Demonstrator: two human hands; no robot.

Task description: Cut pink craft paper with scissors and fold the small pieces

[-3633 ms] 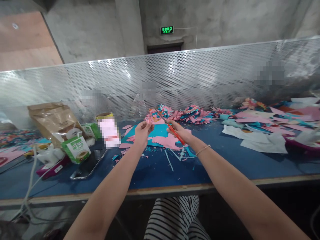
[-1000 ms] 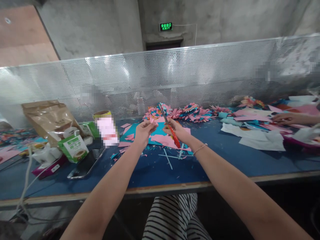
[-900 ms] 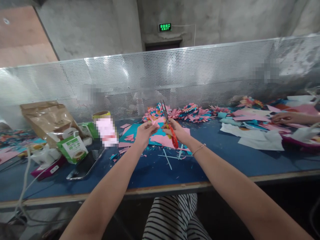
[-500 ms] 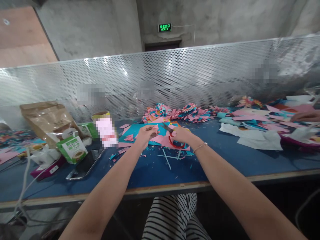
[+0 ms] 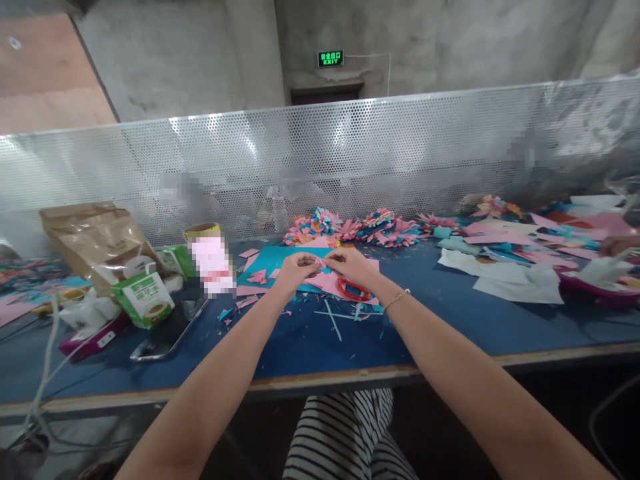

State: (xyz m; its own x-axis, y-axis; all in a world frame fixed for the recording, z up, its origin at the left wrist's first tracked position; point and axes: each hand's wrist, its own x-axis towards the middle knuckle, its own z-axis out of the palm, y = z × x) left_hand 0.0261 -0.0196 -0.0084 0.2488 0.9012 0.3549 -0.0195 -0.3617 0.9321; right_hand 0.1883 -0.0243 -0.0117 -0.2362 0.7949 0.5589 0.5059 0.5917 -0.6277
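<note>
Both hands meet above a blue paper sheet (image 5: 271,256) near the middle of the table. Between the fingertips of my left hand (image 5: 299,270) is a small pink paper piece (image 5: 320,264). The pinched fingers of my right hand (image 5: 350,265) touch the same piece from the other side. Red-handled scissors (image 5: 354,289) lie on pink paper just below my right hand, their blades hidden beneath it. Small pink and blue scraps (image 5: 257,277) and thin pale strips (image 5: 334,320) lie around the sheet.
Paper flower clusters (image 5: 385,227) stand by the perforated metal screen (image 5: 320,153). At left are a brown bag (image 5: 95,240), a green-white carton (image 5: 143,297), a phone (image 5: 170,330) and a tissue pack (image 5: 93,333). Tissues (image 5: 520,283) and another person's hand (image 5: 620,245) are at right.
The scissors have left my right hand's grip and now rest on the paper. My right hand has moved left to meet my left hand at the pink piece.
</note>
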